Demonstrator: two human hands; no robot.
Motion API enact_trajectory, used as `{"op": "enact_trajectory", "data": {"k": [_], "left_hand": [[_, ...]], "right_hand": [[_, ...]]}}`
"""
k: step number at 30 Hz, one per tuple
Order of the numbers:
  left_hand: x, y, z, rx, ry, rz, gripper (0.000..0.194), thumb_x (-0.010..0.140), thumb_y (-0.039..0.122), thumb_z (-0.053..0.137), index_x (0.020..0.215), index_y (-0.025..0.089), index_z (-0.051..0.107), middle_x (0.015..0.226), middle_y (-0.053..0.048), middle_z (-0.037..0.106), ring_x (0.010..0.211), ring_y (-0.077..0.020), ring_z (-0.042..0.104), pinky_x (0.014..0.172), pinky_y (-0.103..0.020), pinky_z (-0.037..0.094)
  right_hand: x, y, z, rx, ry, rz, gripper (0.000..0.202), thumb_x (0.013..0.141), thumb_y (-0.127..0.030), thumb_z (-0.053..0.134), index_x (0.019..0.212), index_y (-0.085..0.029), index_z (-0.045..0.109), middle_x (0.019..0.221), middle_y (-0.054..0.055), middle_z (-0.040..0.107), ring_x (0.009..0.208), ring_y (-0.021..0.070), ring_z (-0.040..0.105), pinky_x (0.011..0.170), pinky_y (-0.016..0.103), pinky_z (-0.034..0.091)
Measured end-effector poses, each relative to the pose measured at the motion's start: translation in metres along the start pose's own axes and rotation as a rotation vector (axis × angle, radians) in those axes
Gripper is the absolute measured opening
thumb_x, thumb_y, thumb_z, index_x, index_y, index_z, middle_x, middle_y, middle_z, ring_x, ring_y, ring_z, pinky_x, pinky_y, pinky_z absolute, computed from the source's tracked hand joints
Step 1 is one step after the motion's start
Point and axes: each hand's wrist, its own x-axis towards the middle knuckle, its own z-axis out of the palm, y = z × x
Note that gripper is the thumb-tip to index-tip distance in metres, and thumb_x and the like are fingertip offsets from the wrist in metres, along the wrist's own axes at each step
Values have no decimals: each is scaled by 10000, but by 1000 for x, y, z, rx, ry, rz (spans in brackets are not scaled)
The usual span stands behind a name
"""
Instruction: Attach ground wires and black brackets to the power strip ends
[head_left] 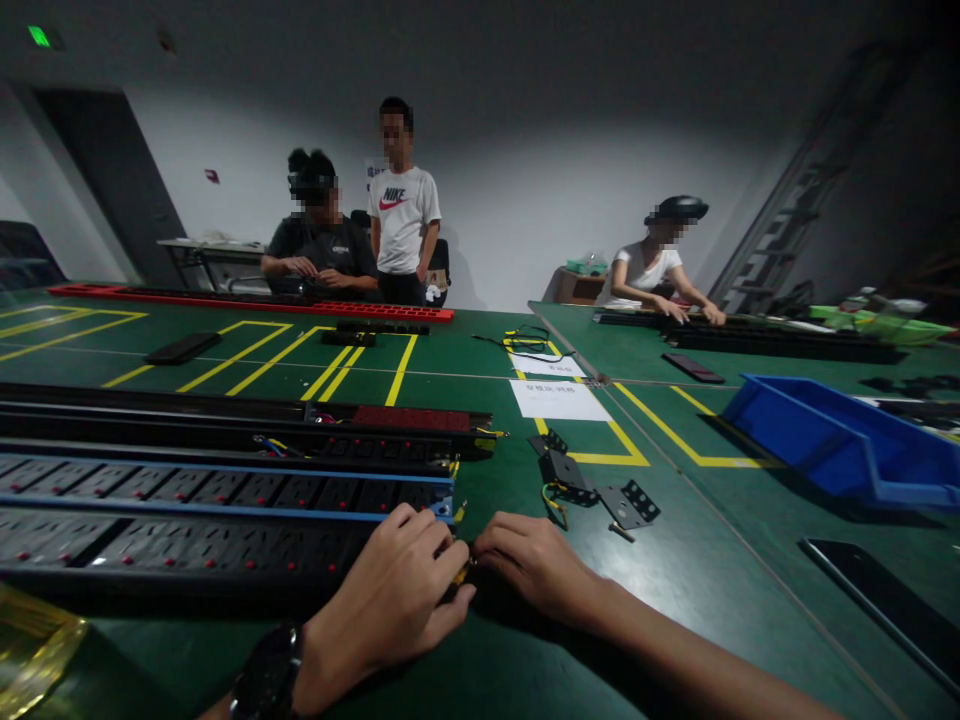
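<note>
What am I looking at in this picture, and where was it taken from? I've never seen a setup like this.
There is no machine: these are a person's bare left hand and right hand, seen by one camera on that person's head, looking forward and down. On the green table lie long black strips with rows of sockets, black perforated metal brackets, white paper sheets and an open blue plastic bin. The fingers of both hands meet at a small yellow part beside the nearest strip's end; they hide most of it, so the exact grip is unclear. Other people are farther back.
</note>
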Motion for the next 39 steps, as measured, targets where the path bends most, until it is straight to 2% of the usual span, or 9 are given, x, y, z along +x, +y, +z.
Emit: {"op": "enact_trajectory", "data": {"k": [11, 17, 23, 28, 31, 33, 35, 37, 39], "left_hand": [[-1, 2, 0, -31, -13, 57, 94, 979, 270, 648, 1060, 224, 661, 910, -19, 700, 838, -237, 608, 785, -391, 397], [-1, 8, 3, 11, 32, 31, 263, 963, 279, 657, 1213, 197, 644, 974, -43, 718, 886, -275, 607, 816, -426, 417], [1, 17, 11, 105, 59, -119, 96, 940, 269, 605, 914, 199, 665, 931, -94, 681, 912, -327, 571, 800, -475, 428], [3, 20, 16, 135, 81, -118, 110, 935, 201, 575, 871, 204, 664, 894, -88, 669, 911, -320, 562, 816, -481, 433], [2, 20, 16, 140, 79, -114, 120, 934, 186, 568, 868, 204, 667, 895, -86, 674, 913, -319, 563, 816, -476, 431], [1, 20, 15, 138, 83, -112, 134, 939, 183, 557, 866, 208, 666, 896, -83, 675, 914, -320, 563, 811, -471, 426], [0, 19, 15, 130, 92, -110, 127, 941, 204, 565, 872, 213, 670, 897, -77, 676, 910, -316, 560, 809, -464, 421], [-1, 17, 15, 115, 104, -105, 100, 931, 247, 593, 883, 218, 676, 901, -73, 676, 914, -313, 554, 819, -459, 414], [-2, 16, 15, 96, 106, -97, 80, 913, 267, 618, 905, 224, 684, 917, -69, 679, 930, -314, 550, 832, -457, 406]], "right_hand": [[0, -1, 1, -21, -5, 18, 313, 1128, -329, 478, 1001, -203, 735, 857, 36, 701, 749, 157, 645, 675, 255, 461], [2, -2, -1, -10, 11, 23, 395, 1144, -380, 423, 967, -200, 726, 803, 27, 674, 702, 150, 608, 638, 248, 431], [1, -1, 0, 26, 6, 32, 298, 1119, -325, 492, 1007, -206, 741, 837, 32, 704, 750, 157, 649, 675, 249, 455], [5, -3, -4, -38, -43, 26, 208, 1084, -258, 548, 1046, -205, 746, 866, 33, 720, 762, 162, 674, 678, 252, 470], [9, -3, -24, -123, -123, -6, 208, 1087, -284, 556, 1159, -211, 738, 930, 45, 740, 798, 170, 697, 688, 259, 484], [6, 3, -47, -178, -109, 14, 245, 1093, -324, 545, 1214, -215, 729, 961, 56, 752, 823, 186, 712, 704, 277, 500], [-3, 17, -75, -213, -6, 88, 295, 1094, -367, 519, 1231, -212, 729, 973, 72, 763, 829, 208, 721, 717, 306, 518], [-18, 37, -104, -224, 140, 256, 324, 1080, -408, 514, 1215, -220, 741, 1008, 82, 776, 788, 209, 713, 711, 319, 526], [-38, 61, -128, -231, 333, 449, 364, 1041, -482, 542, 1110, -204, 765, 886, 74, 768, 672, 207, 665, 642, 324, 510]]}}
